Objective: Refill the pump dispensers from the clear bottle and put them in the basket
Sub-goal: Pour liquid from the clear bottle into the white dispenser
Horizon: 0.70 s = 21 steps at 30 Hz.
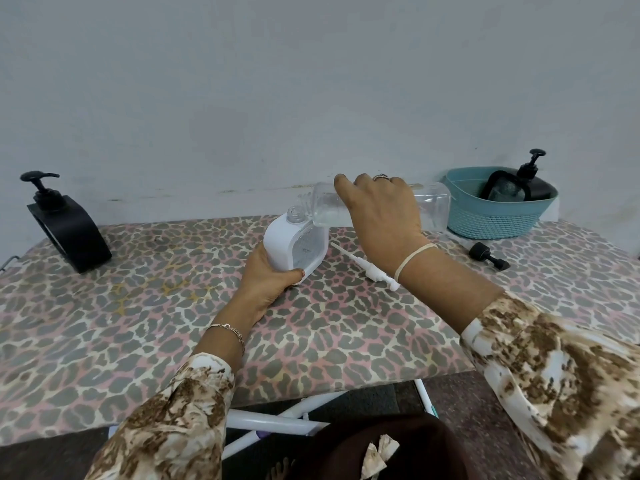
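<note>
Bottle: clear bottle point(431, 206), level in my right hand point(384, 216), which is wrapped round its mid-body; light, thin-walled, I judge slick.
Dispenser: white dispenser point(280, 244), neck open, just left of that hand; my left hand point(270, 278) clasps its base.

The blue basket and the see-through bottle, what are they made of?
The basket looks like matte teal plastic, moulded with a woven-rope pattern on its wall. The clear bottle in the right hand is probably glossy plastic: you can see through it, though it might be glass.
</note>
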{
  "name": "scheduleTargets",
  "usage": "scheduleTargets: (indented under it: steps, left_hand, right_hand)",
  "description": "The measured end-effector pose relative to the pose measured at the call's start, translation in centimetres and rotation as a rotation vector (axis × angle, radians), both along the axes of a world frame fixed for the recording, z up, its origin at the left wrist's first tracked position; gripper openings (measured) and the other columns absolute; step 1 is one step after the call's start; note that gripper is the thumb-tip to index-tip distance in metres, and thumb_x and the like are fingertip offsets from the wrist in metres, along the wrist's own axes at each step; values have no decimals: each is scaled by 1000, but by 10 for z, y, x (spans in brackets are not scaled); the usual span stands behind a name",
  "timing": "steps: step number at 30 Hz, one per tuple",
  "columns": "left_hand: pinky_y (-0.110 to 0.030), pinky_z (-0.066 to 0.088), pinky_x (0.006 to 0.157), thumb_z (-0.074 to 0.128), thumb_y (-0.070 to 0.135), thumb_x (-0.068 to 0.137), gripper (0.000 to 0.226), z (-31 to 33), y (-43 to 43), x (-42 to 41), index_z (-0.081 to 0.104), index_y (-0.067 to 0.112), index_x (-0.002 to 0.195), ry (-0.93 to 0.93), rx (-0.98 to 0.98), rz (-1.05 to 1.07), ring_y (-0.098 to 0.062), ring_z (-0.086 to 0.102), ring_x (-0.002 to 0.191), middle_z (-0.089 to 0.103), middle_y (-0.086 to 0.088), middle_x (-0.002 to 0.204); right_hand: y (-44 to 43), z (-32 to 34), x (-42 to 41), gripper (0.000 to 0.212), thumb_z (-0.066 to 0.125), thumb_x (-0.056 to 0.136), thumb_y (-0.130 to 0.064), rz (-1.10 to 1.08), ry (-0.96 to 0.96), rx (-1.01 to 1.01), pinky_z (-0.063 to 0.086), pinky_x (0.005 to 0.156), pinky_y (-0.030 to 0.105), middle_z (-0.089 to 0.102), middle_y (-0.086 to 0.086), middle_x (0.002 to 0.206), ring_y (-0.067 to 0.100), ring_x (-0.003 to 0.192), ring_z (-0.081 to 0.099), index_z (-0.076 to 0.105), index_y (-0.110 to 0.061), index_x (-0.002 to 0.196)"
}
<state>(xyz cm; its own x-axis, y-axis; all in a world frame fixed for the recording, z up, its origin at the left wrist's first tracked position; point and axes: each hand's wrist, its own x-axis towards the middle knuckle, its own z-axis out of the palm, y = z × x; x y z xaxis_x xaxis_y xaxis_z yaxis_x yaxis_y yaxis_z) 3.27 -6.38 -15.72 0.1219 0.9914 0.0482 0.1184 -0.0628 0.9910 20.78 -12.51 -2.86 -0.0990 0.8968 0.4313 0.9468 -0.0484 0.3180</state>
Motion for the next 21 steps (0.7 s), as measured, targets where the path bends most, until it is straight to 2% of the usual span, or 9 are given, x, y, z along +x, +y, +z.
scheduleTargets:
  steps: [8,15,21]
  left_hand:
    - [-21,52,71,84,-1,60,67,-1,1,0,56,28,113,-2,9,-5,-8,62,97,66,6,107]
    - [-13,51,60,84,0,60,57,-1,1,-1,58,33,98,23,19,0,-4,64,89,67,8,99]
    - [-14,51,59,84,1,59,56,0,1,-1,58,33,97,20,13,3,-5,64,89,67,8,99]
  right_hand:
    - [0,1,0,59,56,79,5,3,3,-7,30,66,31,39,4,80,23,71,39,36,-13,132]
    - [-2,3,-1,61,57,77,4,7,-17,-11,30,66,31,38,3,80,22,71,38,36,-13,132]
    - [-2,5,-2,65,60,76,4,2,-32,-19,30,66,31,39,4,80,23,70,39,36,-13,133]
